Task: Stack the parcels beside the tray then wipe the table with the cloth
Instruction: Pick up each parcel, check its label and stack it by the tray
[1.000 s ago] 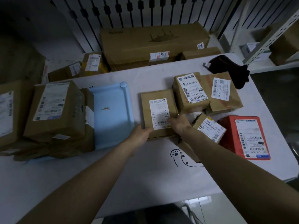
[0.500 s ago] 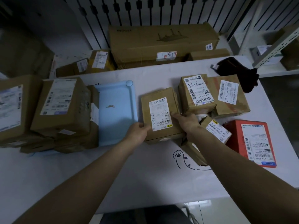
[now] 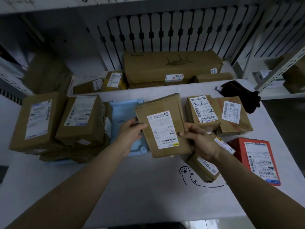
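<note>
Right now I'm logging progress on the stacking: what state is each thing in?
Brown parcel: lifted, gripped by left hand and right hand.
Blue tray: flat, partly hidden.
Red parcel: lying flat, unstacked.
Black cloth: crumpled, untouched.

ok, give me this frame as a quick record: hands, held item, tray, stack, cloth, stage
left hand: grip on the brown parcel, left edge
right hand: grip on its right edge
parcel: raised, partly over the blue tray
stack: brown boxes left of tray
loose parcels: red parcel and brown ones on the right
black cloth: far right, untouched
stage: stacking; wiping not begun
</note>
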{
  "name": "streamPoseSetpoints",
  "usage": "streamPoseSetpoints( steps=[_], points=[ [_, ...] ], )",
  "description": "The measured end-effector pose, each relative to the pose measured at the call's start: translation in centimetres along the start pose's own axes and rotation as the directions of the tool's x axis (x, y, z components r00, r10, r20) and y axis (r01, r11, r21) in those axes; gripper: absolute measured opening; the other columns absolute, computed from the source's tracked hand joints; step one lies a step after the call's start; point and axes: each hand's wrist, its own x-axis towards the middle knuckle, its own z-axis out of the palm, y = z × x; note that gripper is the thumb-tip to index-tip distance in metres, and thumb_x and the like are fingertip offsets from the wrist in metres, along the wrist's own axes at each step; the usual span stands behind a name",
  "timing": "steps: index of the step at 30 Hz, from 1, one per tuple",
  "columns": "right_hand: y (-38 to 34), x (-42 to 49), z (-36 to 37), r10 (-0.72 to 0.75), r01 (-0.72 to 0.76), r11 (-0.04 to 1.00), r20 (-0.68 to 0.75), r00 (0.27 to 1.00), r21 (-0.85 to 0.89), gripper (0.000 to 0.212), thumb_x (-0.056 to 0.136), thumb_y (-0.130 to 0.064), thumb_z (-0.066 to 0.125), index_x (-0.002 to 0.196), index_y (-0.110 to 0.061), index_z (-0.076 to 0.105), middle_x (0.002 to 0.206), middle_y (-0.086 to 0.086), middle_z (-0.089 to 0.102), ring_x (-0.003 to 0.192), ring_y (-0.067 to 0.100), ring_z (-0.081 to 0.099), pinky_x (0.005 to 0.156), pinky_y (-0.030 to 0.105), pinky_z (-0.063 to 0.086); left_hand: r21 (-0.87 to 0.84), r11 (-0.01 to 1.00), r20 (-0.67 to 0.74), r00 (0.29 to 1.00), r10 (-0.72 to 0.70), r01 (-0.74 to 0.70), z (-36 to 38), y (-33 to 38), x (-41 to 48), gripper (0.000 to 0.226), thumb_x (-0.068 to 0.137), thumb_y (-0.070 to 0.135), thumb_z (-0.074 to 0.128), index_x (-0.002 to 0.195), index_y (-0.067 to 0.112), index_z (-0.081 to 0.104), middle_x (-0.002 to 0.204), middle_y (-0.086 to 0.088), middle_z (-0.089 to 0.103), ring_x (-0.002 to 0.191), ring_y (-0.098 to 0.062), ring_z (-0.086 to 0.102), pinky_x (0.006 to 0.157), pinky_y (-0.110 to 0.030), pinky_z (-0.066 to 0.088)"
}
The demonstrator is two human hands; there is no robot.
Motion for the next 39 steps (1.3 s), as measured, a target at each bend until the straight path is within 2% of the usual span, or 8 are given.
streamPoseSetpoints(
  steps=[3,7,11,21,29,32,36,39],
  points=[
    [-0.4,-0.5,0.5,-0.038,0.037,0.996,-0.013,0.999,-0.079,0.034,0.076,0.016,0.062,0.100,-0.008,0.067,0.100,0.016,0.069,0.100,0.032,0.064,0.096,0.046,0.050,0.011,0.999,-0.015,0.999,0.039,-0.039,-1.1,0.6,-1.0,0.031,0.088,0.003,0.066,0.117,0.013,0.064,0.113,-0.007,0.070,0.107,-0.022,0.065,0.092,-0.035,0.052],
    [-1.0,-1.2,2.2,-0.101,0.099,0.988,-0.015,0.995,-0.116,0.038,0.061,0.007,0.068,0.096,-0.009,0.068,0.108,0.025,0.069,0.106,0.037,0.062,0.105,0.051,0.043,0.025,0.992,0.012,0.993,0.120,-0.121,-2.8,1.4,-2.2,0.035,0.085,-0.003,0.067,0.118,0.010,0.064,0.114,-0.006,0.070,0.107,-0.022,0.065,0.086,-0.029,0.053],
    [-1.7,-1.7,4.6,-0.157,0.150,0.974,-0.026,0.987,-0.168,0.036,0.073,0.019,0.060,0.092,-0.011,0.065,0.100,0.017,0.070,0.102,0.030,0.062,0.103,0.048,0.044,0.071,0.974,0.005,0.977,0.215,-0.215,-5.3,2.1,-3.1,0.037,0.081,-0.003,0.071,0.115,0.012,0.068,0.109,-0.002,0.074,0.106,-0.018,0.067,0.098,-0.038,0.051],
    [-2.5,-4.2,11.9,-0.284,0.258,0.941,-0.099,0.954,-0.220,0.037,0.076,0.022,0.059,0.088,-0.013,0.062,0.094,0.012,0.067,0.093,0.024,0.059,0.083,0.035,0.047,0.086,0.918,0.085,0.921,0.380,-0.387,-12.7,4.8,-5.1,0.052,0.079,-0.006,0.073,0.118,0.026,0.060,0.115,0.006,0.069,0.110,-0.012,0.064,0.096,-0.031,0.051],
    [-2.7,-6.2,14.4,-0.390,0.310,0.884,-0.188,0.901,-0.350,0.031,0.080,0.010,0.071,0.099,-0.013,0.064,0.096,0.009,0.067,0.088,0.016,0.059,0.076,0.025,0.053,0.135,0.870,0.139,0.878,0.458,-0.475,-15.0,4.6,-4.9,0.057,0.078,-0.003,0.076,0.121,0.028,0.057,0.123,0.004,0.064,0.118,-0.014,0.059,0.105,-0.039,0.047],
    [-3.1,-6.3,14.1,-0.428,0.327,0.850,-0.181,0.885,-0.412,0.029,0.081,0.008,0.072,0.098,-0.014,0.063,0.089,0.001,0.065,0.082,0.011,0.058,0.064,0.012,0.051,0.208,0.849,0.138,0.874,0.466,-0.486,-14.9,4.4,-5.2,0.059,0.079,0.005,0.078,0.128,0.029,0.055,0.134,0.005,0.056,0.129,-0.012,0.048,0.108,-0.030,0.041],
    [-4.1,-5.6,12.8,-0.488,0.321,0.756,-0.165,0.857,-0.570,0.029,0.072,-0.020,0.080,0.096,-0.028,0.066,0.106,0.006,0.063,0.096,0.019,0.061,0.077,0.030,0.054,0.304,0.783,0.106,0.836,0.539,-0.543,-14.4,5.0,-5.4,0.062,0.081,0.011,0.078,0.133,0.031,0.052,0.137,0.011,0.046,0.123,-0.003,0.039,0.085,-0.004,0.029],
    [-5.4,-5.4,11.7,-0.534,0.301,0.634,-0.122,0.836,-0.712,0.027,0.064,-0.038,0.073,0.088,-0.041,0.062,0.101,-0.001,0.061,0.097,0.018,0.058,0.084,0.040,0.051,0.344,0.746,0.085,0.810,0.580,-0.570,-12.8,5.3,-5.4,0.065,0.079,0.015,0.080,0.134,0.033,0.051,0.141,0.011,0.046,0.129,-0.007,0.038,0.100,-0.018,0.031]
  ],
)
